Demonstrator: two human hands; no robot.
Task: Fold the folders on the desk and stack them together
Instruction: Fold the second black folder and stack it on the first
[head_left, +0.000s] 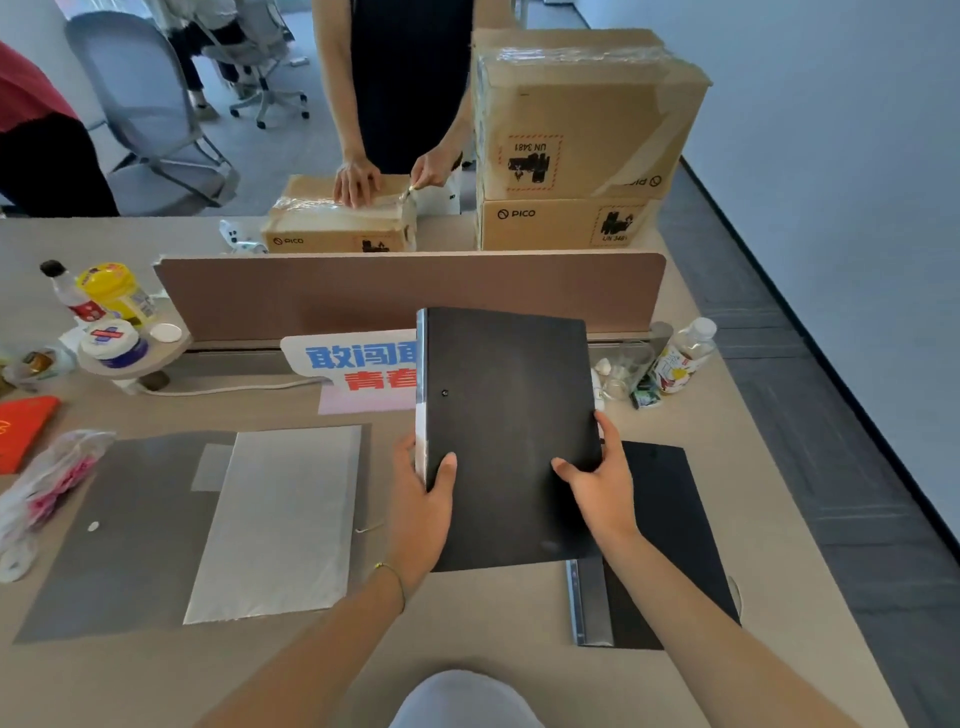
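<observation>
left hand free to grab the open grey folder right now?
Probably not: the left hand is gripping the black folder with the right hand. The grey folder lies uncovered beside it.

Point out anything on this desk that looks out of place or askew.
The grey folder at the left lies open and unfolded, its pale sheet tilted across it. The black folder on the desk sits skewed to the desk edge. Both hands hold a closed black folder above it.
</observation>
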